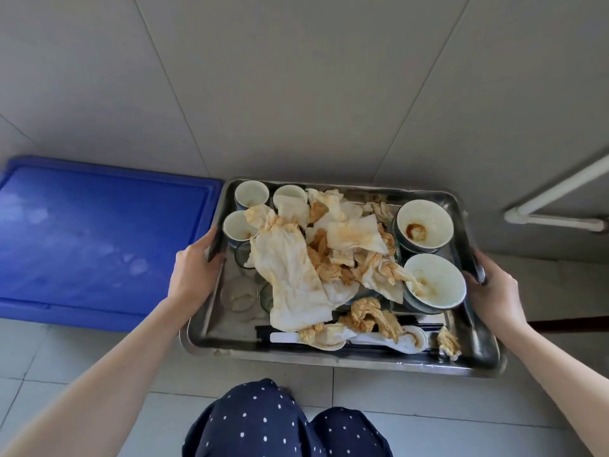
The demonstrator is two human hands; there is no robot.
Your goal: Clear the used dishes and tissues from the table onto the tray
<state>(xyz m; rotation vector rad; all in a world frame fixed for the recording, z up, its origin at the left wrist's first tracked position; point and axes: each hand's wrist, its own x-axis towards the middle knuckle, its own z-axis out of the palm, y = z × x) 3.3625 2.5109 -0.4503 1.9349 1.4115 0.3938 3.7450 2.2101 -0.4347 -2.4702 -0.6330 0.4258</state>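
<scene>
The left hand (194, 275) grips the tray (329, 359) at its left edge, the right hand (494, 298) at its right edge, fingers curled round the rim; stained tissues (293, 278) heap mid-tray, bowls (425, 225) along the right edge, cups (252, 192) in the far-left corner

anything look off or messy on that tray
The stained tissues are heaped loosely across the tray, one draped over a cup, another trailing into the near bowl. Nothing looks spilled outside it.

Stained tissues (296, 275) bury middle of tray (329, 359), masking parts of clear glasses (239, 293) and black chopsticks (263, 329). Fingers of left hand (194, 268) and right hand (494, 291) hidden under tray's rims. Blue lid (99, 232) cut off at left edge, white pipe (560, 192) at right.
</scene>
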